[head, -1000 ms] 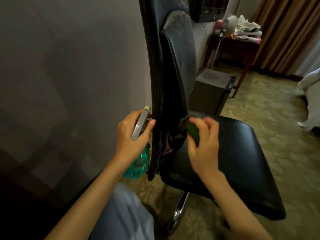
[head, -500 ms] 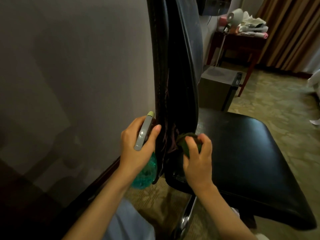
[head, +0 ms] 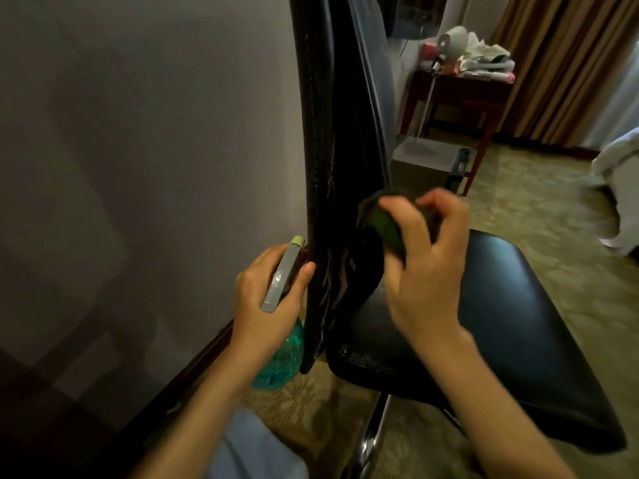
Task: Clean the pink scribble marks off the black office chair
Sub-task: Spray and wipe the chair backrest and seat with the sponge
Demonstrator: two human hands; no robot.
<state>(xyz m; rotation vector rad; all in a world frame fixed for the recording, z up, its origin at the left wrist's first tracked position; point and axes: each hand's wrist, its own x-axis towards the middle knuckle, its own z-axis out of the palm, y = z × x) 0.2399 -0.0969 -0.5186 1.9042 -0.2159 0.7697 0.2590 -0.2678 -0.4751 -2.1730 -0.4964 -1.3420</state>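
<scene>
Left hand (head: pixel 268 299) grips teal spray bottle (head: pixel 280 357) behind black chair (head: pixel 345 167) backrest; right hand (head: pixel 425 271) presses green cloth (head: pixel 383 226) against backrest's lower edge, near pink marks (head: pixel 337 274).

The office chair (head: pixel 349 115) stands close beside the wall (head: pixel 138 133), which lies to its left, its back upright and its seat (head: pixel 501 323) reaching out to the right. In the gap between wall and chair back, the left hand (head: pixel 266 299) holds a spray bottle (head: pixel 280 361), just beside the back's edge. The scribble marks (head: pixel 340 271) sit low on the chair back, between the two hands. On the other side, above the seat's rear, the right hand (head: pixel 425 271) grips a cloth (head: pixel 383 223) against the back. Behind the seat a box (head: pixel 425 160) stands on the floor (head: pixel 553 216). Farther back is a tabletop (head: pixel 460 84) with clutter on it, curtains (head: pixel 553 63) behind it, and a bed (head: pixel 619 174) at the far right.
</scene>
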